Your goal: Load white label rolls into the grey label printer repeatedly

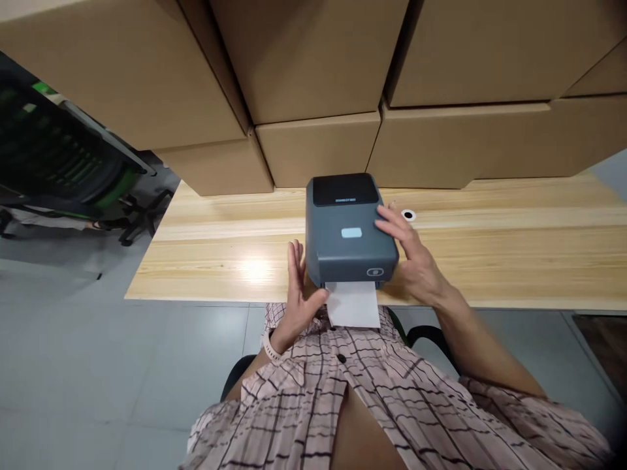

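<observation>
A dark grey label printer (333, 241) with a black window on its lid stands on the wooden table, close to the front edge. From its front slot a white paper label (353, 307) sticks out past the table edge. My left hand (300, 297) is beside the printer's left front corner, fingers stretched upward, the thumb close to the label; whether it touches cannot be made out. Resting on the printer's right side and lid edge is my right hand (409, 251), its fingers extended. Neither hand grips anything.
Stacked cardboard boxes (318, 150) line the back of the wooden table (220, 254). Right of the printer lies a small white ring with a dark centre (408, 215). A dark office chair (73, 156) stands on the tiled floor at left, with a person's foot (110, 224) near its base.
</observation>
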### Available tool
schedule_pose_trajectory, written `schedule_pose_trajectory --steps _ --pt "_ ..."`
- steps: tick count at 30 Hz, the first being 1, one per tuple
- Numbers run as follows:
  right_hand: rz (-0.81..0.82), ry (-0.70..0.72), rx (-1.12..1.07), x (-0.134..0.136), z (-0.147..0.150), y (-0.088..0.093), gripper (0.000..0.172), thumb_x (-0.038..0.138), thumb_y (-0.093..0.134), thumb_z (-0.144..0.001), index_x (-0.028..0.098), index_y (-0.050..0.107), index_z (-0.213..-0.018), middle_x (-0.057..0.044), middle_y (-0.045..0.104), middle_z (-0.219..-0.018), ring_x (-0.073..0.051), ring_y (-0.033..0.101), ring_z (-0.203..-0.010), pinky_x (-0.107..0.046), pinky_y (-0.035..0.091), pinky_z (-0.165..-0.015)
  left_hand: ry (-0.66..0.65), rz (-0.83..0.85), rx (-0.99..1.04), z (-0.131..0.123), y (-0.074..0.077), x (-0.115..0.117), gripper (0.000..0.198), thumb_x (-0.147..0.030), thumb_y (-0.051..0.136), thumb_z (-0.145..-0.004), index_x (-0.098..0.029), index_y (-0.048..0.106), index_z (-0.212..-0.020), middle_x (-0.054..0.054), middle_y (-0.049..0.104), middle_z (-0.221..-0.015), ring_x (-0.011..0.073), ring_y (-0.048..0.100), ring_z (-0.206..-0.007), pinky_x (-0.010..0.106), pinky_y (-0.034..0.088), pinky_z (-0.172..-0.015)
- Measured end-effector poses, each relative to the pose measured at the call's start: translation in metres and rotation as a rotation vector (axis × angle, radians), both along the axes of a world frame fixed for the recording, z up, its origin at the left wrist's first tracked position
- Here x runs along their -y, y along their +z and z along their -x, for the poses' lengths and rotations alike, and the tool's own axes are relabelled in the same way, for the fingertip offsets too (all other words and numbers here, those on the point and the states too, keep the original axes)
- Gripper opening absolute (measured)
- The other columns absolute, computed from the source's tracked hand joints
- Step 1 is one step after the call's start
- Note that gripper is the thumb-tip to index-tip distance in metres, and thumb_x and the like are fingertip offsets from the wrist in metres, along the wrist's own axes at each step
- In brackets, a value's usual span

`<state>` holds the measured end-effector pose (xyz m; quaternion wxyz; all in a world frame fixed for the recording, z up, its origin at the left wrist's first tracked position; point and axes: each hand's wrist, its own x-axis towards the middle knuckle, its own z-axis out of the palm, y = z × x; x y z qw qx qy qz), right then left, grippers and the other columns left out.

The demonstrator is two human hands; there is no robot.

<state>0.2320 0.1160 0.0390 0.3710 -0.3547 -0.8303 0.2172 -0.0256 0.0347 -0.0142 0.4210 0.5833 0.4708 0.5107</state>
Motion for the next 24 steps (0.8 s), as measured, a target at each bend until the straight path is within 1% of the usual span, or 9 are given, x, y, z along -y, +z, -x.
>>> schedule_pose_trajectory --steps 2,4,5,7,8,10,13,17,24 --pt "-0.024 -0.072 -0.044 0.009 0.008 -0.014 0.061 0.067 0.026 -0.111 0.036 0.048 -0.158 -0.010 0.049 -0.174 -0.038 0.031 -0.170 -0.072 0.028 -0.135 0.155 -0.166 -0.022 0.005 0.013 -0.010 0.086 -0.072 0.049 -0.106 -0.049 0.004 -0.176 -0.003 0.004 -0.190 0.0339 0.004 -0.177 0.058 0.020 -0.143" --pt "-0.044 -0.162 -0.103 0.014 0.020 -0.025 0.049 0.054 0.030 -0.111 0.037 0.052 -0.150 -0.009 0.054 -0.168 -0.037 0.035 -0.168 -0.074 0.033 -0.132 0.261 -0.295 -0.080 0.010 0.037 -0.028 0.078 -0.070 0.050 -0.106 -0.047 0.022 -0.175 -0.003 0.015 -0.189 0.0366 0.006 -0.177 0.062 0.015 -0.143" --pt "-0.045 -0.208 -0.123 0.016 0.026 -0.029 0.047 0.049 0.029 -0.110 0.036 0.053 -0.148 -0.009 0.056 -0.166 -0.037 0.035 -0.168 -0.075 0.035 -0.130 0.246 -0.315 -0.124 0.011 0.051 -0.040 0.076 -0.070 0.054 -0.104 -0.044 0.032 -0.172 -0.002 0.018 -0.188 0.0392 0.002 -0.176 0.064 0.013 -0.142" --pt "-0.036 -0.281 -0.137 0.020 0.036 -0.034 0.046 0.043 0.026 -0.108 0.036 0.053 -0.145 -0.009 0.057 -0.164 -0.037 0.034 -0.169 -0.076 0.037 -0.128 0.132 -0.287 -0.157 0.008 0.078 -0.065 0.083 -0.071 0.069 -0.095 -0.037 0.046 -0.167 0.000 0.019 -0.188 0.0484 -0.009 -0.174 0.072 0.011 -0.139" --pt "-0.035 -0.298 -0.140 0.021 0.039 -0.036 0.047 0.042 0.026 -0.107 0.035 0.054 -0.144 -0.010 0.057 -0.164 -0.038 0.034 -0.169 -0.077 0.037 -0.128 0.060 -0.268 -0.156 0.004 0.089 -0.078 0.086 -0.071 0.076 -0.091 -0.035 0.049 -0.165 0.002 0.021 -0.187 0.0530 -0.012 -0.172 0.077 0.012 -0.136" --pt "-0.052 -0.297 -0.165 0.023 0.042 -0.039 0.045 0.042 0.027 -0.107 0.035 0.053 -0.143 -0.011 0.058 -0.162 -0.038 0.036 -0.168 -0.077 0.037 -0.127 -0.052 -0.258 -0.139 -0.010 0.099 -0.098 0.084 -0.068 0.076 -0.092 -0.032 0.052 -0.163 0.006 0.028 -0.184 0.0575 -0.011 -0.171 0.085 0.013 -0.130" --pt "-0.090 -0.275 -0.228 0.024 0.042 -0.045 0.043 0.041 0.030 -0.108 0.034 0.054 -0.142 -0.012 0.059 -0.160 -0.038 0.041 -0.165 -0.074 0.040 -0.127 -0.196 -0.282 -0.162 -0.031 0.095 -0.114 0.079 -0.069 0.077 -0.090 -0.033 0.057 -0.159 0.008 0.037 -0.179 0.0562 -0.001 -0.172 0.085 0.012 -0.130" --pt "-0.083 -0.310 -0.197 0.024 0.041 -0.053 0.050 0.041 0.029 -0.106 0.032 0.057 -0.146 -0.015 0.060 -0.158 -0.040 0.044 -0.162 -0.074 0.039 -0.128 -0.345 -0.336 -0.269 -0.042 0.082 -0.113 0.078 -0.070 0.084 -0.083 -0.034 0.065 -0.150 0.007 0.042 -0.178 0.0529 0.009 -0.173 0.079 0.006 -0.135" --pt "-0.110 -0.359 -0.200 0.025 0.045 -0.059 0.054 0.041 0.022 -0.106 0.029 0.058 -0.145 -0.017 0.060 -0.156 -0.041 0.044 -0.161 -0.073 0.040 -0.127 -0.304 -0.391 -0.302 -0.043 0.081 -0.109 0.075 -0.070 0.078 -0.089 -0.032 0.063 -0.152 0.010 0.051 -0.172 0.0505 0.022 -0.171 0.079 0.006 -0.134"
